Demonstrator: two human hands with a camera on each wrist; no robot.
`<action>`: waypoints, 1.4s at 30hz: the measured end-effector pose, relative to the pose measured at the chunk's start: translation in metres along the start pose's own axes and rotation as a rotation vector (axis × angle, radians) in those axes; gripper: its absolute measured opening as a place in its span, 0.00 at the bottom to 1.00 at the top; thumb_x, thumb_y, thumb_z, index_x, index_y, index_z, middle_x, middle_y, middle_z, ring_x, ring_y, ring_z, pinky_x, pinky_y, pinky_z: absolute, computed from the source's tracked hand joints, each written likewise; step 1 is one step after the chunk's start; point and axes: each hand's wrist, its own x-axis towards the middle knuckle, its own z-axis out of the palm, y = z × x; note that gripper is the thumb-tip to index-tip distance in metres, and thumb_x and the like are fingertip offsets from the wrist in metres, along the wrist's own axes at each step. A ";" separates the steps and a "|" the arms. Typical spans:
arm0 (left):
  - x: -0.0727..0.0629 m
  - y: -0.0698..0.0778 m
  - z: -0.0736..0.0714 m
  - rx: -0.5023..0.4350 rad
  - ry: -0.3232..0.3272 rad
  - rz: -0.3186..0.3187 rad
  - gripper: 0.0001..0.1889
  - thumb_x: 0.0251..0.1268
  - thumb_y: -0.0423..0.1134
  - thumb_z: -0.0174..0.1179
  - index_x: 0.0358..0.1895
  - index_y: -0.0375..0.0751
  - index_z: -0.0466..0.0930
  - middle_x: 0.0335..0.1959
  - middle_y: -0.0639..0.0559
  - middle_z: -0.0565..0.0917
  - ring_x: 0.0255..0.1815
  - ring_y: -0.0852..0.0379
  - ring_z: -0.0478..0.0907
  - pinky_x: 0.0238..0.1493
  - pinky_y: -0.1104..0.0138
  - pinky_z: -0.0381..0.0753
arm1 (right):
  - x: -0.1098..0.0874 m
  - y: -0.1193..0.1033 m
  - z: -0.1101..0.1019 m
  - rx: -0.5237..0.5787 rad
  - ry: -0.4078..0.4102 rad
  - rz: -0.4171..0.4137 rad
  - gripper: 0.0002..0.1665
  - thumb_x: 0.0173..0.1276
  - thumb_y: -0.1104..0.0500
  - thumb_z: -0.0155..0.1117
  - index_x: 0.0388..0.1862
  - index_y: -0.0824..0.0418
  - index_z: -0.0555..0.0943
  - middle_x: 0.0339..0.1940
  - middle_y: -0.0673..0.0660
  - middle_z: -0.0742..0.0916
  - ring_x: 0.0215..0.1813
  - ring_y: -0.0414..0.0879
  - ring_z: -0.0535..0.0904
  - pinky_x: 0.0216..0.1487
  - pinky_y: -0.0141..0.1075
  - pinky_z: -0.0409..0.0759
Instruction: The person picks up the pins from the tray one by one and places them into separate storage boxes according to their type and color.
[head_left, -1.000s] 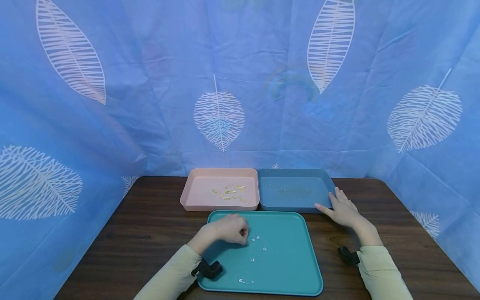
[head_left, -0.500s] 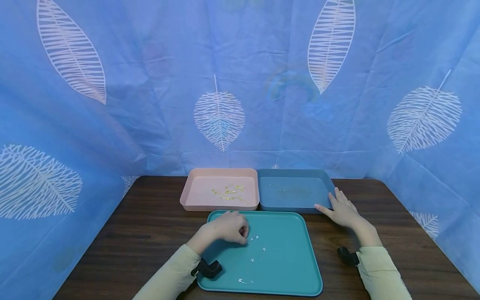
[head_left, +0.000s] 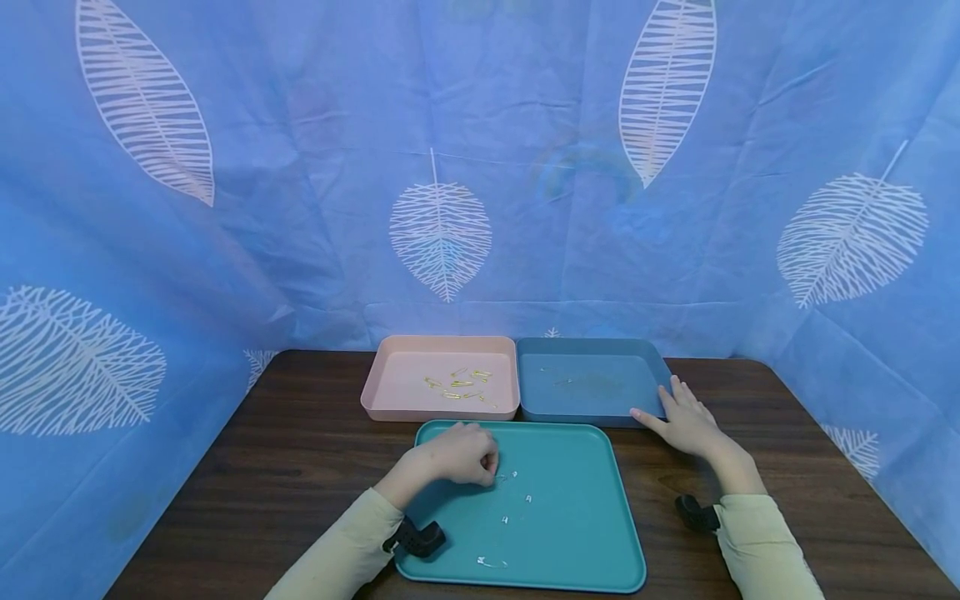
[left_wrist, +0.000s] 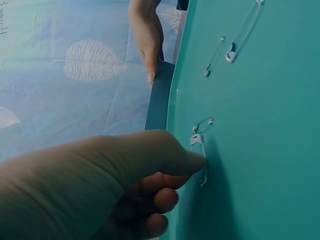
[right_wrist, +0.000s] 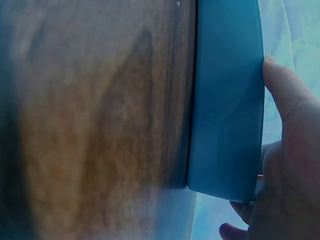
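Note:
My left hand (head_left: 459, 455) is low over the upper left of the teal tray (head_left: 570, 542). In the left wrist view its thumb and forefinger pinch a silver safety pin (left_wrist: 196, 140), partly hidden behind the thumb tip. A smaller safety pin (left_wrist: 203, 125) lies right beside that one. Farther along the tray are another small pin (left_wrist: 214, 57) and a larger safety pin (left_wrist: 242, 32). With fingers spread, my right hand (head_left: 686, 423) rests on the right front corner of the blue tray (head_left: 592, 414); its thumb touches the rim.
A pink tray (head_left: 390, 392) holding several gold safety pins (head_left: 460, 384) stands left of the blue tray, at the back of the dark wooden table (head_left: 285, 467). Small pins (head_left: 564, 382) lie in the blue tray. A leaf-patterned blue cloth (head_left: 525, 250) hangs behind.
My left hand stays nearly in place; the pin at its fingertips has shifted slightly and now sits between thumb and forefinger. The right hand and trays have not moved.

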 end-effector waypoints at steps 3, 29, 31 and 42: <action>0.002 0.000 0.000 0.049 0.038 0.001 0.13 0.56 0.42 0.66 0.17 0.57 0.76 0.23 0.65 0.71 0.30 0.65 0.65 0.37 0.71 0.62 | 0.000 0.000 0.000 0.000 0.002 -0.001 0.57 0.70 0.33 0.51 0.72 0.81 0.53 0.75 0.83 0.47 0.75 0.77 0.41 0.67 0.74 0.45; 0.033 0.019 -0.015 0.276 0.392 0.098 0.08 0.59 0.44 0.64 0.25 0.57 0.76 0.28 0.64 0.72 0.31 0.63 0.61 0.36 0.71 0.56 | -0.005 -0.001 0.000 0.017 -0.004 0.005 0.57 0.70 0.33 0.51 0.72 0.82 0.52 0.74 0.83 0.46 0.75 0.77 0.40 0.67 0.74 0.44; 0.037 0.020 -0.016 0.280 0.411 0.110 0.08 0.60 0.43 0.63 0.25 0.57 0.76 0.28 0.63 0.72 0.32 0.63 0.61 0.37 0.71 0.57 | -0.005 -0.002 0.000 0.012 -0.002 0.005 0.57 0.70 0.33 0.51 0.72 0.81 0.52 0.74 0.83 0.46 0.75 0.77 0.41 0.67 0.74 0.44; 0.061 0.024 -0.026 0.342 0.443 0.108 0.05 0.62 0.45 0.62 0.28 0.57 0.79 0.29 0.63 0.73 0.32 0.62 0.62 0.37 0.71 0.57 | -0.003 -0.004 -0.001 0.008 0.009 -0.003 0.57 0.70 0.33 0.52 0.72 0.82 0.52 0.74 0.83 0.47 0.75 0.77 0.41 0.67 0.75 0.45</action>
